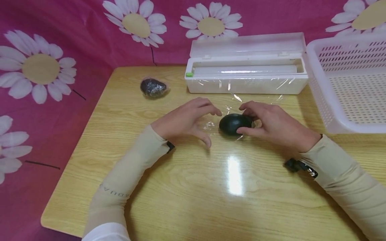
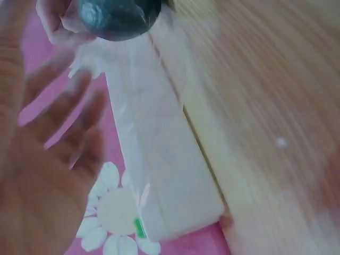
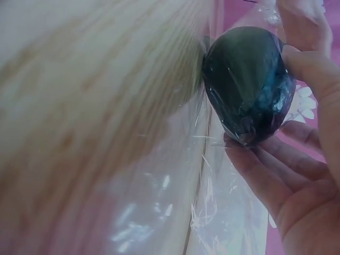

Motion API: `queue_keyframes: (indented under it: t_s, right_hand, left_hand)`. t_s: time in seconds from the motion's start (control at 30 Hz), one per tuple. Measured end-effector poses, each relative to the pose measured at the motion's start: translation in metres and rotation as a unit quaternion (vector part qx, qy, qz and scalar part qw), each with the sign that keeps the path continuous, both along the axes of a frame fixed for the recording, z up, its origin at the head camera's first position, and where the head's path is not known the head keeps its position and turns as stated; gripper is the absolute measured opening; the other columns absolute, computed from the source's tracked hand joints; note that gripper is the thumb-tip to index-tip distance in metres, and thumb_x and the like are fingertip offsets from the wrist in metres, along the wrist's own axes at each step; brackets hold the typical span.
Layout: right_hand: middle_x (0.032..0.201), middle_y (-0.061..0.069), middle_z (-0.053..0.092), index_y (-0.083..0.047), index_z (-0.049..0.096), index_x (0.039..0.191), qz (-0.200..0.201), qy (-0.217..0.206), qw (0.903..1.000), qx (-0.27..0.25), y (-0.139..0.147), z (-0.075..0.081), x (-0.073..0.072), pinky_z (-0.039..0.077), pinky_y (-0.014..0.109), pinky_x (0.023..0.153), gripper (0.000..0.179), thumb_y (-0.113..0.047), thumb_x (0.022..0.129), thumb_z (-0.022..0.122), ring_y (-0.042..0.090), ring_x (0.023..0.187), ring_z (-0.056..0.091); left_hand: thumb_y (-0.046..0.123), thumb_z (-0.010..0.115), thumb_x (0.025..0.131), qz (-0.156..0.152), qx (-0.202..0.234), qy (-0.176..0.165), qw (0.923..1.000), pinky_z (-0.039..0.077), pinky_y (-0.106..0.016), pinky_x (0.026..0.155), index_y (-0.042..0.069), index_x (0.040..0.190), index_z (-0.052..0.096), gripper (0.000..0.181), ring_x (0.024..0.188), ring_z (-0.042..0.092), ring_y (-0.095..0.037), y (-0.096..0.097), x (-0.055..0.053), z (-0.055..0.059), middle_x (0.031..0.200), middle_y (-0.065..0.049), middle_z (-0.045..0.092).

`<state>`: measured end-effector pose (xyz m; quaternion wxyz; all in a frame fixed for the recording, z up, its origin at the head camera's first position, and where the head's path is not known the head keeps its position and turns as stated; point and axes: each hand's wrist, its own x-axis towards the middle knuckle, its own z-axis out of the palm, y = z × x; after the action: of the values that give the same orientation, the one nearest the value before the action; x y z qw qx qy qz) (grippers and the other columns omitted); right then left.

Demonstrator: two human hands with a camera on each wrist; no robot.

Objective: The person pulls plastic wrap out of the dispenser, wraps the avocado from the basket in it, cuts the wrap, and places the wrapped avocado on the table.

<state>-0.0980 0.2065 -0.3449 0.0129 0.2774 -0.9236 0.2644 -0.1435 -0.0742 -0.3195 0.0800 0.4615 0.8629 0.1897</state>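
A dark green avocado (image 1: 230, 124) lies on its side on clear plastic wrap (image 1: 210, 125) spread over the table. My right hand (image 1: 275, 125) grips it from the right, thumb on the near side and fingers behind. In the right wrist view, film clings in creases to the avocado (image 3: 239, 85). To the left, my left hand (image 1: 188, 120) hovers with thumb and fingers spread, apart from the fruit and holding nothing. The wrap runs back to a white cling film dispenser (image 1: 245, 84), whose lid stands up and whose roll shows inside.
A second dark avocado (image 1: 153, 87), wrapped in film, lies at the back left of the wooden table (image 1: 193, 194). At the right stands a white plastic basket (image 1: 318, 87) with slotted walls. A pink flowered cloth (image 1: 172, 50) hangs behind and to the left.
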Motion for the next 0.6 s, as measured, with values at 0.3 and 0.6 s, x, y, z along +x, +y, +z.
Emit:
queue_keyframes:
  t_s: [0.3, 0.6]
  right_hand:
    - [0.105, -0.001, 0.071, -0.016, 0.060, 0.116, -0.005, 0.006, 1.0000, -0.003, -0.001, 0.002, 0.002, 0.056, 0.037, 0.083, 0.047, -0.049, 0.084, 0.072, 0.013, 0.093, 0.068]
    - [0.103, 0.000, 0.069, -0.016, 0.063, 0.111, 0.008, 0.037, 0.9993, 0.001, -0.002, 0.000, 0.003, 0.055, 0.036, 0.081, 0.042, -0.045, 0.083, 0.074, 0.012, 0.090, 0.066]
  left_hand:
    - [0.019, 0.068, 0.091, -0.002, -0.021, 0.090, 0.9957, 0.049, -0.030, 0.098, 0.017, 0.097, 0.072, 0.008, 0.108, 0.054, -0.015, -0.014, 0.005, 0.004, 0.109, 0.000, 0.061]
    - [0.020, 0.066, 0.093, -0.015, 0.002, 0.184, 0.9828, 0.052, -0.025, 0.072, 0.016, 0.095, 0.073, 0.008, 0.080, 0.059, -0.013, 0.013, 0.009, 0.017, 0.098, -0.003, 0.060]
